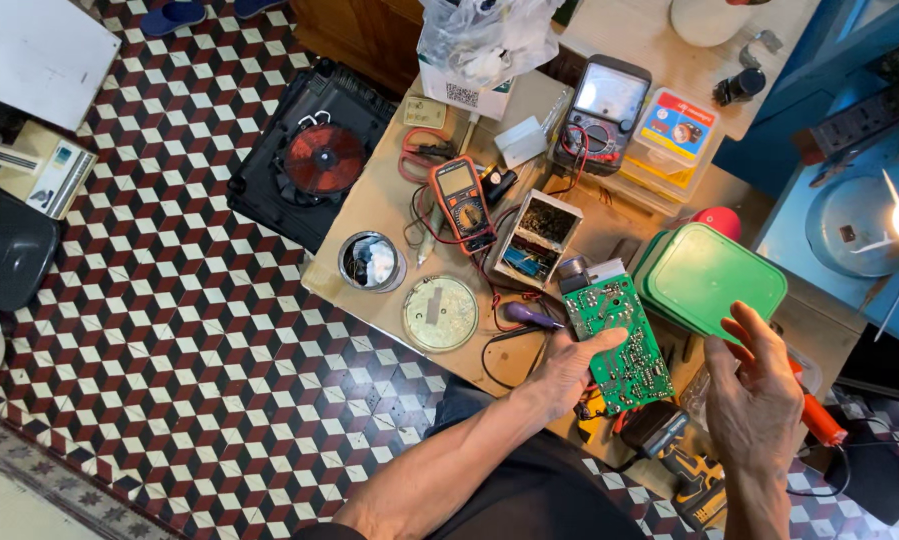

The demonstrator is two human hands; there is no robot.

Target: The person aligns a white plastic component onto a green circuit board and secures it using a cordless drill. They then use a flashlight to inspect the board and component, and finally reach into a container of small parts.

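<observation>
Our left grip (569, 365) pinches the green circuit board (621, 343) by its edge above the desk (369, 200). Our right grip (754, 395), spread and empty, hovers just beside it, near the green box lid (714, 275).

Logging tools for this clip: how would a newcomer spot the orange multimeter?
Start at the wooden table. The orange multimeter lies near its middle, left of an open box. Unlike the larger grey meter behind, it has an orange casing and a small screen.

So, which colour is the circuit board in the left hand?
Green, seen in the head view: the circuit board in the left hand.
</observation>
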